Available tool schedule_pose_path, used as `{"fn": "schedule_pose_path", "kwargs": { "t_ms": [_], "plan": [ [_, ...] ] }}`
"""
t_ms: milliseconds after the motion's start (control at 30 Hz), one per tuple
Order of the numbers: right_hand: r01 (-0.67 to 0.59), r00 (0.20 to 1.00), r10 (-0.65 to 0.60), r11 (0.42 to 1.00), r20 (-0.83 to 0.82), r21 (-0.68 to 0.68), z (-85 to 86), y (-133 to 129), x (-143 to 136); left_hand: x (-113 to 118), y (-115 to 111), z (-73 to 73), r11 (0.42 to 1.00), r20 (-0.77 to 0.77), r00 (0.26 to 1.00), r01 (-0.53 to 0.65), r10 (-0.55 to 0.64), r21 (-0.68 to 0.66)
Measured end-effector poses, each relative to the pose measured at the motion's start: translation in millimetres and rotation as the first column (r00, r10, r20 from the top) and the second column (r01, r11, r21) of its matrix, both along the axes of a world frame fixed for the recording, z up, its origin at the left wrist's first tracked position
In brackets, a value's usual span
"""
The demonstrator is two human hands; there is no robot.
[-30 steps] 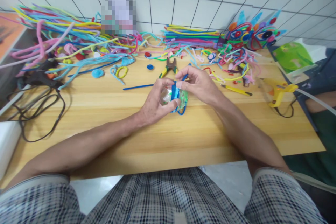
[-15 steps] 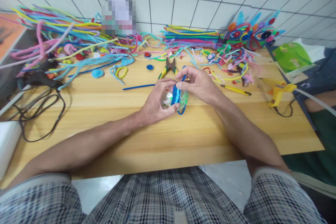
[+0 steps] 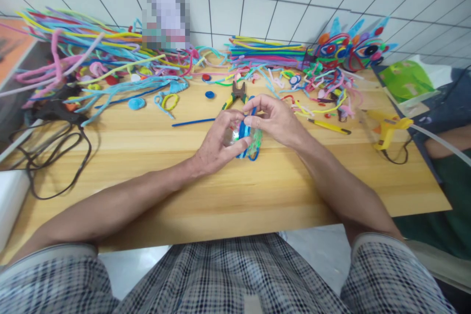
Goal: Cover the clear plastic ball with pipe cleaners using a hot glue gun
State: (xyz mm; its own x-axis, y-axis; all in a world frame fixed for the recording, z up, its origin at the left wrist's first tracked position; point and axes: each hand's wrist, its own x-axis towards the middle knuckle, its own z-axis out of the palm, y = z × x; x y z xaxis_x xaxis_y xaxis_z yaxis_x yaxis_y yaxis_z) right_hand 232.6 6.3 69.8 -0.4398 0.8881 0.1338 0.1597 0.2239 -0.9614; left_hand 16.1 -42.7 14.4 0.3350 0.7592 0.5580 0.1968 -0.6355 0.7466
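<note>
My left hand [image 3: 217, 144] is closed around a clear, shiny plastic piece [image 3: 255, 141] with green showing through its right side. Bands of blue pipe cleaner [image 3: 242, 132] wrap around its middle. Thumb and index finger of my right hand [image 3: 277, 120] pinch a blue pipe cleaner at the top of the piece, and a loop of it hangs down on the right. Fingers cover much of the piece, so its full shape is hidden. Just beyond my hands lie pliers [image 3: 238, 92] with yellow-green handles. A straight blue pipe cleaner [image 3: 193, 121] rests left of them.
Piles of coloured pipe cleaners [image 3: 268, 53] line the wall side. Two decorated masks [image 3: 366, 51] lean at the back right. A yellow cutter knife [image 3: 331, 126] and a yellow glue gun [image 3: 390, 130] lie to the right, near another person's arm [image 3: 447, 142]. Black cable [image 3: 86, 162] coils at left.
Both hands and the plastic piece have shifted very slightly left. The right hand keeps its pinch on the pipe cleaner, whose upper end has tilted a little.
</note>
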Motion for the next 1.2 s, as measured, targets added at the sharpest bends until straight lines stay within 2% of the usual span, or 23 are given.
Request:
{"fn": "schedule_pose_path", "kwargs": {
  "t_ms": [200, 333, 433, 500, 600, 733, 867, 1067, 1200],
  "plan": [
    [-0.005, 1.0, 0.005, 1.0, 0.005, -0.008, 1.6, 0.6, 2.2, 2.2, -1.0, -5.3, 0.998, 0.047, 0.998, 0.033, -0.03, -0.057],
    [-0.014, 1.0, 0.014, 1.0, 0.005, -0.012, 2.5, 1.7, 3.6, 1.8, 2.7, -7.3, 0.999, 0.007, 0.999, 0.047, -0.047, 0.005],
    [-0.018, 1.0, 0.018, 1.0, -0.007, -0.015, 2.5, 1.8, 3.1, -0.1, 3.5, -2.7, 0.998, -0.046, 0.998, 0.041, -0.039, 0.045],
    [-0.018, 1.0, 0.018, 1.0, -0.009, -0.013, 2.6, 1.4, 2.1, -1.3, 1.5, 2.7, 0.999, -0.074, 0.997, 0.038, -0.038, -0.002],
    [-0.013, 1.0, 0.013, 1.0, -0.003, 0.003, 2.7, 0.7, 0.4, -2.7, -2.4, 10.6, 0.988, -0.096, 0.995, 0.015, -0.03, -0.152],
    [-0.008, 1.0, 0.008, 1.0, 0.02, 0.018, 3.3, 0.0, -0.4, -3.1, -3.1, 14.5, 0.959, -0.092, 0.996, -0.008, -0.019, -0.285],
    [-0.01, 0.999, 0.01, 1.0, 0.032, 0.017, 5.6, -0.8, 1.6, -1.1, -1.8, 8.0, 0.948, -0.043, 0.999, -0.015, 0.002, -0.319],
    [-0.001, 1.0, 0.0, 1.0, 0.013, 0.031, 7.9, 0.3, 3.9, 3.5, -1.7, -7.7, 0.964, 0.05, 0.999, 0.012, 0.001, -0.267],
    [0.004, 1.0, -0.004, 1.0, 0.026, 0.031, 7.2, 1.0, 4.0, 3.6, -0.9, -9.3, 0.97, 0.061, 0.998, 0.029, -0.015, -0.242]
  ]
}}
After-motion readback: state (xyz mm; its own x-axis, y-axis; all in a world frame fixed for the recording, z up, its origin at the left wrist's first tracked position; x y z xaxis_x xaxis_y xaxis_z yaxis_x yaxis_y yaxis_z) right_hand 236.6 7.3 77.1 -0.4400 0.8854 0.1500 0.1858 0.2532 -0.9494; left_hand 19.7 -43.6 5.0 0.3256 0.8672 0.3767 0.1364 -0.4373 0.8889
